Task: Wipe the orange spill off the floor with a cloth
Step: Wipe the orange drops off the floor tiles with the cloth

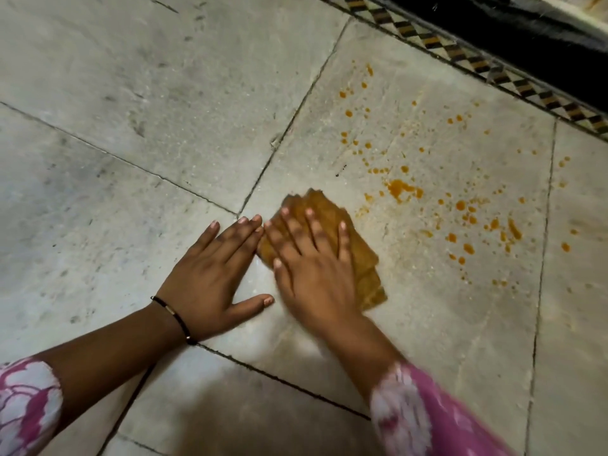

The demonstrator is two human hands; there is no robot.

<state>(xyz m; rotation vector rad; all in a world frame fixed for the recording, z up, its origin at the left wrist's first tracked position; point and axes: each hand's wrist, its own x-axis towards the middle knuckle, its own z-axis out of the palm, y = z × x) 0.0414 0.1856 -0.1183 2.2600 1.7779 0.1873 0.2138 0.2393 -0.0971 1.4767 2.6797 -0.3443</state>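
The right hand (307, 258) presses flat, fingers spread, on the folded orange-brown cloth (332, 238) beside the open, empty left hand (210, 274), while most scattered orange spill drops (403, 187) on the grey stone floor (164, 110) remain unwiped.

Pale tile floor (164, 93) – orange spill (460, 209), folded cloth (365, 258), both hands flat

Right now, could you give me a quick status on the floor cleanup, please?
Right hand flat on cloth. Left hand flat on floor. Orange spill mostly unwiped. Nothing in the way.
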